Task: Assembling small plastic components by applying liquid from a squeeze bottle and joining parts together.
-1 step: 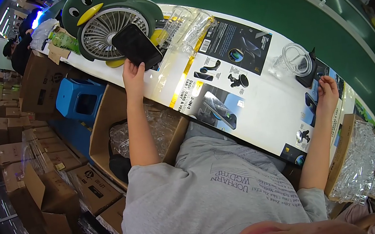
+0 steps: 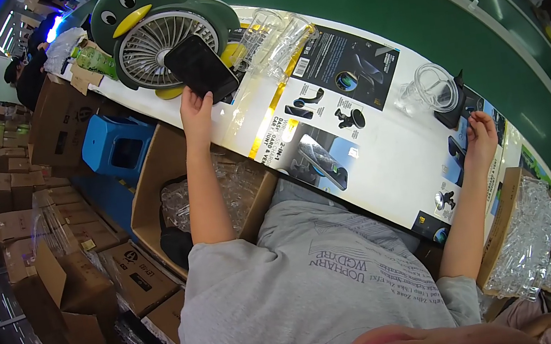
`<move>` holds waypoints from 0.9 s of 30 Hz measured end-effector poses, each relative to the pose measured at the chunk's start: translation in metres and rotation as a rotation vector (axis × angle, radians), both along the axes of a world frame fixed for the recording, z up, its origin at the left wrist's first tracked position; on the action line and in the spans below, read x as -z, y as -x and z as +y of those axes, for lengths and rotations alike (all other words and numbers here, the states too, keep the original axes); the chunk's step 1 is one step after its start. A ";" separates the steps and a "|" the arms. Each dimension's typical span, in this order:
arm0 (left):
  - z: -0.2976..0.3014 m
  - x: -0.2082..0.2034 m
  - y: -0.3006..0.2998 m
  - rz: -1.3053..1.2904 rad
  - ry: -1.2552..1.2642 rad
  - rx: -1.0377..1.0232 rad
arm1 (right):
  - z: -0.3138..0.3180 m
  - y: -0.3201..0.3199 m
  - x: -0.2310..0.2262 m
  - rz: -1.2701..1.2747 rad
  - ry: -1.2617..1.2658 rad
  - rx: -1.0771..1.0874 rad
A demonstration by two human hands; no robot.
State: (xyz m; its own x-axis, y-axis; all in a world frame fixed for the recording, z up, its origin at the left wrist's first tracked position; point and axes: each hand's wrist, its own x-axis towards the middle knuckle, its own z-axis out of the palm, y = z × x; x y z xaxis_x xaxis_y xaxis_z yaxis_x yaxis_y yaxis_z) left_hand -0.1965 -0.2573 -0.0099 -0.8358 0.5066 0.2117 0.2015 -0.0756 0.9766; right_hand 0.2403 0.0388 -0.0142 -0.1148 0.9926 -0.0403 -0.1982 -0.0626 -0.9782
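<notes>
Warehouse setting: a white table (image 2: 389, 177) runs diagonally from upper left to lower right of the frame, a green conveyor belt (image 2: 480, 23) beside it, with stacked cardboard boxes (image 2: 37, 226) at left. Left hand (image 2: 195, 109) holds a black phone (image 2: 201, 68) at upper centre, fingers closed on its lower edge. Phone is flat, dark, glossy, rectangular; its long axis runs from lower right to upper left of the frame. Behind it stands a penguin-shaped desk fan (image 2: 153, 31). Printed packaging cards (image 2: 341, 85) lie on the table. Right hand (image 2: 481, 139) rests at centre right, fingers loosely spread on a printed card, near a clear plastic blister (image 2: 434, 86).
</notes>
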 end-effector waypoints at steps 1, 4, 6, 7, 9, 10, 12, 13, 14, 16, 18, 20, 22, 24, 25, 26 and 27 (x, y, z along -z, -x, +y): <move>0.001 -0.001 -0.001 -0.003 -0.003 -0.001 | 0.000 0.000 0.001 -0.001 -0.001 -0.005; 0.009 0.001 -0.006 0.024 0.046 -0.073 | 0.000 -0.001 0.000 -0.002 -0.004 -0.014; 0.016 0.003 -0.006 0.054 0.098 -0.148 | -0.001 -0.001 0.000 -0.003 -0.006 -0.021; 0.019 0.004 -0.006 0.114 0.088 -0.167 | -0.001 -0.001 0.001 0.001 -0.008 -0.020; 0.021 0.004 -0.006 0.176 0.077 -0.190 | 0.000 0.000 0.002 0.001 -0.001 -0.009; 0.023 0.004 -0.007 0.235 0.155 -0.254 | 0.001 0.000 0.002 0.000 -0.002 -0.008; 0.023 0.000 -0.009 0.294 0.234 -0.319 | 0.001 0.000 0.002 -0.005 -0.001 0.001; 0.022 -0.002 -0.010 0.206 0.151 -0.255 | 0.001 0.000 0.001 -0.005 0.000 0.002; 0.021 -0.003 -0.010 0.118 0.068 -0.191 | 0.001 0.000 0.001 -0.005 0.001 0.001; 0.013 0.003 -0.005 0.095 0.004 -0.144 | 0.000 0.000 0.000 -0.005 0.003 -0.001; 0.002 0.009 0.003 0.074 -0.061 -0.098 | 0.000 0.001 -0.001 -0.007 -0.008 -0.012; -0.004 0.009 0.005 0.117 -0.022 -0.039 | 0.000 0.000 0.000 -0.007 -0.006 -0.010; -0.002 0.009 0.003 0.104 -0.031 -0.045 | 0.000 0.000 0.000 -0.008 -0.006 -0.008; -0.002 0.009 0.001 0.091 -0.041 -0.052 | -0.001 -0.001 0.000 -0.010 0.000 0.000; -0.002 0.009 0.001 0.099 -0.043 -0.062 | -0.001 -0.001 0.000 -0.010 0.000 -0.002; -0.002 0.009 0.001 0.107 -0.044 -0.071 | -0.001 -0.001 0.000 -0.006 0.000 -0.003; -0.002 0.009 0.001 0.106 -0.044 -0.072 | -0.001 -0.001 0.000 -0.002 0.001 -0.004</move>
State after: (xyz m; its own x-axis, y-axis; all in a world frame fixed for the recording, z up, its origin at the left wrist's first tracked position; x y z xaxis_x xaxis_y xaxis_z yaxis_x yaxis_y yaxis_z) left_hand -0.1975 -0.2592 -0.0192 -0.8415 0.4342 0.3216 0.3102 -0.0991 0.9455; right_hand 0.2416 0.0378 -0.0146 -0.1192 0.9920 -0.0418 -0.1964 -0.0648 -0.9784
